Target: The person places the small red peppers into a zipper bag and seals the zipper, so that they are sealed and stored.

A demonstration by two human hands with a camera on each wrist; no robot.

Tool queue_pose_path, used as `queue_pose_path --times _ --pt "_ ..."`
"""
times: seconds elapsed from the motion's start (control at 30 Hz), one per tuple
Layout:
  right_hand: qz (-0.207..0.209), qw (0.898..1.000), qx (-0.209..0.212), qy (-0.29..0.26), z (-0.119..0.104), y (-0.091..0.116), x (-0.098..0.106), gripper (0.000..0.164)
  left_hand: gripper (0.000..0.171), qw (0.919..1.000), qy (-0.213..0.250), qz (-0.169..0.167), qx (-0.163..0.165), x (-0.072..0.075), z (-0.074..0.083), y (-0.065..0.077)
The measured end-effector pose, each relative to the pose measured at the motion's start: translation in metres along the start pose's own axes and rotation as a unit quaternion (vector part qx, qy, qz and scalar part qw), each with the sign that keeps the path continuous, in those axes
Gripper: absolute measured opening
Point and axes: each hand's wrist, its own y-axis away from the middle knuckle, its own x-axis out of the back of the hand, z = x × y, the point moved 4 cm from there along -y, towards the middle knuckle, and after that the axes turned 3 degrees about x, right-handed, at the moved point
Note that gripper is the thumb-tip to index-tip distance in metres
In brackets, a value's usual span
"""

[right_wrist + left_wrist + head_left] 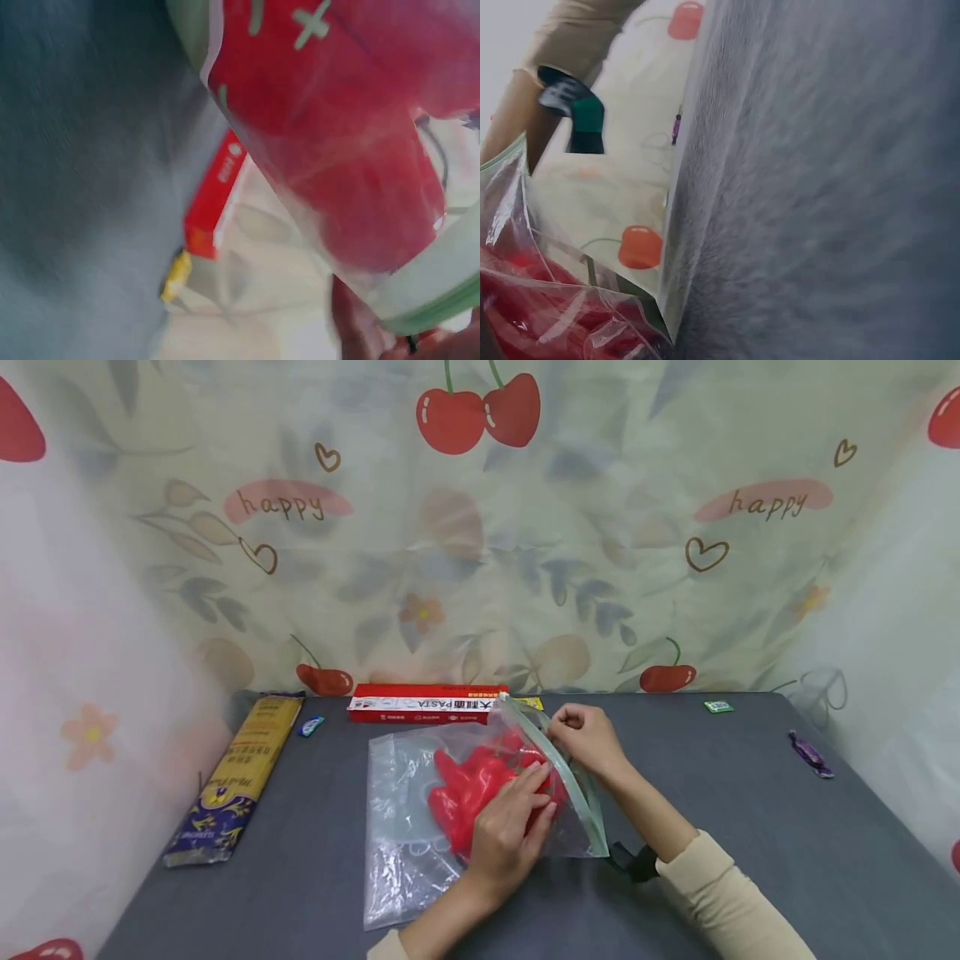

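Note:
A clear zip bag [405,777] with a pale green zip strip [573,785] lies on the grey table, its mouth end raised toward the right. Inside it is a glossy red thing with several rounded lobes [468,789]; its kind is hidden by folds and glare. My left hand [506,822] rests over the bag and the red thing, fingers mostly straight toward the zip end. At the raised mouth, my right hand [588,739] pinches the bag's edge with curled fingers. The right wrist view shows the red thing [345,150] close up through the plastic, fingers [360,322] at the strip.
Behind the bag lies a red and white pasta box [427,703]. A yellow and blue pasta packet [236,777] lies at left, near a small blue wrapper [311,726]. Toward the right are a green wrapper [718,707] and a purple wrapped sweet [810,754]. Printed curtains [480,568] enclose the table.

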Motion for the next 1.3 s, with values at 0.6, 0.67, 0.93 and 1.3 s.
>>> queue_pose_path --times 0.6,0.67,0.93,1.3 --pt "-0.153 0.987 0.029 0.041 -0.032 0.005 0.012 0.03 0.025 0.9971 -0.06 -0.035 0.03 -0.009 -0.002 -0.008" --pt "-0.165 0.984 0.038 0.049 -0.037 0.004 0.016 0.03 0.018 0.9991 -0.028 -0.01 0.031 0.001 -0.008 -0.018" --pt "-0.2 0.967 0.11 0.109 -0.078 -0.007 0.04 0.03 0.029 0.9518 0.083 -0.032 0.293 0.027 -0.093 -0.086" --pt "-0.12 0.961 0.181 0.173 -0.13 -0.013 0.08 0.026 0.019 0.8809 0.297 -0.046 0.365 0.033 -0.11 -0.127"
